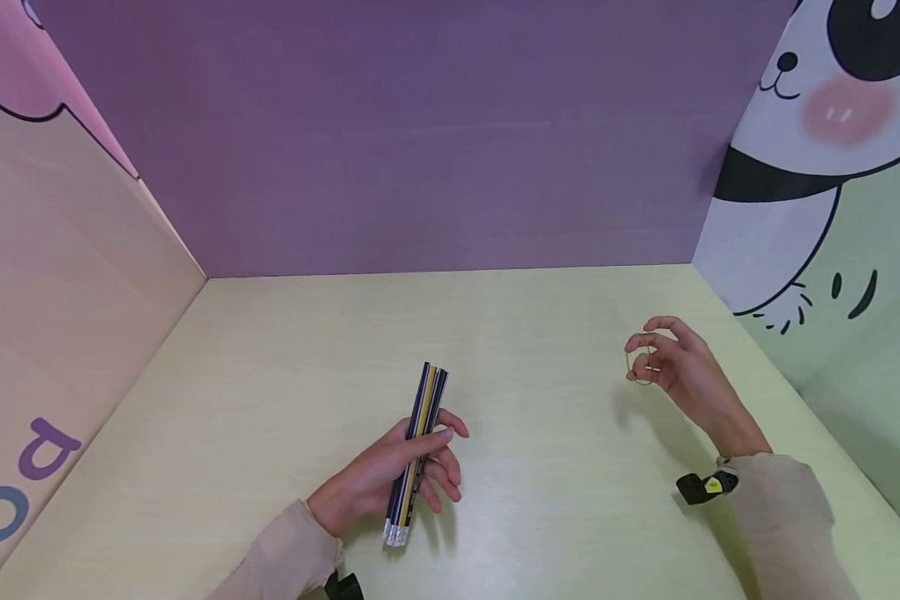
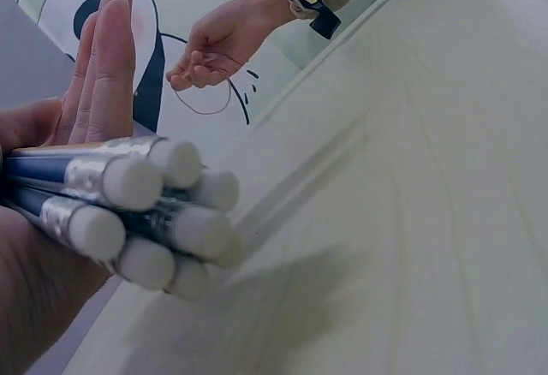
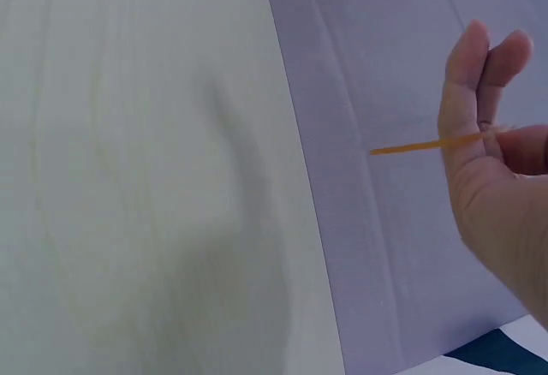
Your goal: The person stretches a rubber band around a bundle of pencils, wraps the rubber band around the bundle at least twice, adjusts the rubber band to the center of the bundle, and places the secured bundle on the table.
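Note:
In the head view my left hand [image 1: 375, 471] holds a bundle of pencils [image 1: 422, 408] with dark and yellow barrels, the thumb lying across them. The left wrist view shows their white eraser ends [image 2: 133, 182] close up, several packed together. Well to the right, above the table, my right hand [image 1: 690, 375] pinches a thin rubber band [image 3: 411, 146] between thumb and finger. Seen from the left wrist, the band [image 2: 205, 112] hangs as a loose loop, apart from the pencils.
The pale wooden table [image 1: 270, 350] is enclosed by a purple back wall [image 1: 450, 142], a pink left wall [image 1: 67, 250] with letters and a green right wall [image 1: 870, 375] with a panda drawing. A black wrist camera [image 1: 701, 489] sits by the right sleeve.

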The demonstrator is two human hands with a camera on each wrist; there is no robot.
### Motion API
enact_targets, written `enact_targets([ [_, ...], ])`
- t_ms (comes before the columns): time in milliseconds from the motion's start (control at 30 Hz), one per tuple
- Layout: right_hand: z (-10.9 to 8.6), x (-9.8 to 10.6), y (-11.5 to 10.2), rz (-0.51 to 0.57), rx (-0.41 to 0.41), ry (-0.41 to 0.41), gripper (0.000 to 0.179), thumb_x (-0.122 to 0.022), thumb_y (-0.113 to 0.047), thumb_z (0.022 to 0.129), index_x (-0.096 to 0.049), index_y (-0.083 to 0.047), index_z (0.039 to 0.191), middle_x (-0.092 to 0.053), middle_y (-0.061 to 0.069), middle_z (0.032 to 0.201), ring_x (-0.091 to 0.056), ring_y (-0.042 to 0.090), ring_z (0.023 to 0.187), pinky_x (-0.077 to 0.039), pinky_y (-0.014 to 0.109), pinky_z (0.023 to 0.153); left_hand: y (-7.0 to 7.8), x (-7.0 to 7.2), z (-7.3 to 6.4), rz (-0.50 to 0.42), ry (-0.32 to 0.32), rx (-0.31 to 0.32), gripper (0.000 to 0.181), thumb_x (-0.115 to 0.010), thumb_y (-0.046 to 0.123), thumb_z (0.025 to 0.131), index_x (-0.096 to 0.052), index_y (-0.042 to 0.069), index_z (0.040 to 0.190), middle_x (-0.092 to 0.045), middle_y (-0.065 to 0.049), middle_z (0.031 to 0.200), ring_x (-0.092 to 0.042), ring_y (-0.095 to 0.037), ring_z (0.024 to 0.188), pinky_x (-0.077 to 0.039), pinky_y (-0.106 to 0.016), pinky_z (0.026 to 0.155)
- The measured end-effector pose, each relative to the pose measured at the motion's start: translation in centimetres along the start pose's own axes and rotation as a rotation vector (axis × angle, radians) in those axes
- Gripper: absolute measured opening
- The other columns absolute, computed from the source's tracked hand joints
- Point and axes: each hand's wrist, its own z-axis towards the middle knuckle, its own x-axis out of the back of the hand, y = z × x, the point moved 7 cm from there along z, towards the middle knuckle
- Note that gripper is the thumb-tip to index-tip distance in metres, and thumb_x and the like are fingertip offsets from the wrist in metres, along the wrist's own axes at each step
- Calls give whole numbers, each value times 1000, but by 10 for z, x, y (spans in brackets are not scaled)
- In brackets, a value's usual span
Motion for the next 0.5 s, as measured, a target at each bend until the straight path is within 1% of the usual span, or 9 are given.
enact_targets([
  [100, 1, -3, 4, -82, -18, -28, 23, -36, 10, 102, -45, -10, 110, -68, 5, 100, -64, 17, 66, -59, 29, 66, -1, 0, 0, -3, 1, -7, 27, -52, 24, 105, -46, 8, 125, -71, -9, 82, -73, -25, 75, -61, -36, 59],
  [167, 1, -5, 7, -139, -36, -30, 20, -45, 9, 101, -44, -10, 106, -70, 4, 101, -65, 16, 65, -57, 25, 61, -1, 0, 0, -3, 2, -8, 27, -53, 24, 105, -46, 8, 124, -71, -9, 82, -73, -26, 75, -61, -36, 59],
  [233, 2, -7, 10, -204, -51, -13, 17, -55, 5, 99, -46, -10, 100, -72, 5, 103, -64, 16, 61, -53, 22, 54, -1, 0, -1, -5, 0, -6, 26, -53, 25, 105, -47, 8, 124, -71, -9, 82, -73, -25, 75, -61, -36, 58],
  [300, 2, -10, 12, -291, -60, 2, 14, -62, -2, 98, -50, -8, 93, -73, 6, 104, -63, 17, 57, -51, 22, 50, -1, -1, -1, -9, -4, -4, 25, -52, 25, 105, -48, 8, 123, -71, -9, 82, -73, -25, 74, -61, -35, 58],
  [400, 1, -16, 15, -463, -58, 12, 15, -67, -12, 96, -59, -2, 88, -74, 7, 106, -62, 21, 54, -49, 27, 45, -1, -2, -2, -17, -11, 1, 25, -52, 25, 105, -49, 8, 123, -71, -9, 81, -73, -24, 74, -61, -35, 58],
  [433, 1, -19, 16, -515, -57, 3, 17, -68, -14, 96, -62, 0, 89, -73, 9, 107, -64, 23, 56, -50, 30, 45, 0, -2, -2, -18, -13, 2, 25, -52, 25, 105, -49, 8, 122, -71, -9, 81, -73, -24, 74, -61, -35, 58],
  [500, 1, -26, 20, -591, -73, -27, 21, -70, -16, 94, -67, 4, 97, -71, 13, 113, -68, 27, 63, -55, 37, 48, 0, -3, -1, -18, -17, 4, 25, -52, 26, 105, -49, 9, 122, -71, -9, 81, -74, -24, 74, -61, -35, 58],
])
